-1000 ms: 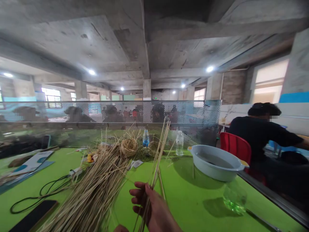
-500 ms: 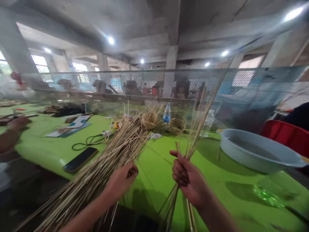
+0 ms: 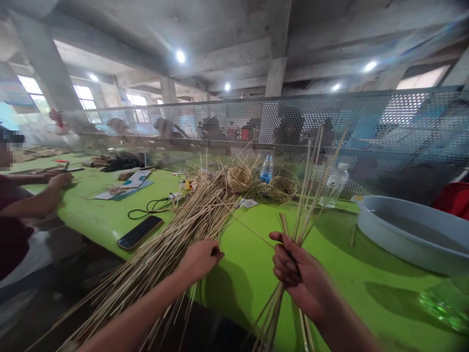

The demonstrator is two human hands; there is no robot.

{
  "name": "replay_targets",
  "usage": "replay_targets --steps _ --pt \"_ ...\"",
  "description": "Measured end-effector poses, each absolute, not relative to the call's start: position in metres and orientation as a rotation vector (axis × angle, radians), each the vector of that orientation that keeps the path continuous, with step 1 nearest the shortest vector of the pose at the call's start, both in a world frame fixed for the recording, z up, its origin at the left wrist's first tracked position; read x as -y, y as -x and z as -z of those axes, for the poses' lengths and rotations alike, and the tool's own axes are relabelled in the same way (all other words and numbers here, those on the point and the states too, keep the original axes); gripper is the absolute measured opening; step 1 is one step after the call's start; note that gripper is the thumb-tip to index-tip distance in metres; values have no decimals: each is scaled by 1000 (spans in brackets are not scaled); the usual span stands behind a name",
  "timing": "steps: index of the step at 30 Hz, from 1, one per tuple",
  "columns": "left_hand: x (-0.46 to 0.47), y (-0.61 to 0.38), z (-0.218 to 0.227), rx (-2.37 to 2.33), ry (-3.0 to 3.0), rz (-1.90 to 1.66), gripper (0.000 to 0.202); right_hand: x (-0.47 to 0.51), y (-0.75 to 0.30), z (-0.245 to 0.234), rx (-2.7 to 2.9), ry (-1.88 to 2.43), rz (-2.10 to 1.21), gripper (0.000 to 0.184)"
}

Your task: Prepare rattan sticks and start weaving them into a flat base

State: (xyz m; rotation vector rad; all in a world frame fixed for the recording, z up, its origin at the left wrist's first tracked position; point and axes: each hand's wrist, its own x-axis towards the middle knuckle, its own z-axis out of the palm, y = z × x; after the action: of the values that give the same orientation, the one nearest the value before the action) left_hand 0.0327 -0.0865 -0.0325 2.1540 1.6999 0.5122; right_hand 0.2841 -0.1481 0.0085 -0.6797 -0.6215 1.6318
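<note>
My right hand (image 3: 301,276) is closed around a small bunch of straw stalks (image 3: 307,188) that stand up and fan out above the fist. My left hand (image 3: 200,258) is closed in a pinch on a thin stalk at the edge of a large pile of straw (image 3: 172,239) lying across the green table (image 3: 252,274). The two hands are apart, about a hand's width between them.
A grey basin of water (image 3: 410,233) sits at the right, a clear glass (image 3: 445,300) in front of it. A phone (image 3: 140,232), a black cable (image 3: 150,208), two bottles (image 3: 266,168) and straw nests (image 3: 240,177) lie behind. A seated person (image 3: 22,210) is at the left, and a mesh screen (image 3: 330,127) backs the table.
The view swung down and left. My left hand came into view and reached into the straw pile. My right hand kept its bunch and shifted slightly right.
</note>
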Motion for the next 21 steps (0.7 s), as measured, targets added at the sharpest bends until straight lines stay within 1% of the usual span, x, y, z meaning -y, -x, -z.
replay_targets --steps 1,2,6,9,12,15,18,21 --pt "86 -26 31 -1720 -2111 -561 6 149 -286 -8 621 685 -1633 37" --pt "86 -19 28 -1733 -2066 -612 6 149 -287 -8 622 688 -1637 36" --pt "89 15 11 -1699 -1898 -788 33 149 -285 -5 622 691 -1648 38" --pt "99 34 -8 -1621 -1801 -842 40 147 -279 -3 620 703 -1658 41" --pt "114 43 -32 -1497 -1660 -943 38 145 -270 1 625 715 -1682 45" --pt "134 46 -61 -1392 -1579 -1082 31 143 -260 6 655 737 -1697 49" --pt "157 44 -87 -1426 -1642 -1205 27 144 -251 7 687 756 -1714 52" --pt "181 44 -99 -1547 -1629 -1348 29 145 -243 5 704 746 -1721 54"
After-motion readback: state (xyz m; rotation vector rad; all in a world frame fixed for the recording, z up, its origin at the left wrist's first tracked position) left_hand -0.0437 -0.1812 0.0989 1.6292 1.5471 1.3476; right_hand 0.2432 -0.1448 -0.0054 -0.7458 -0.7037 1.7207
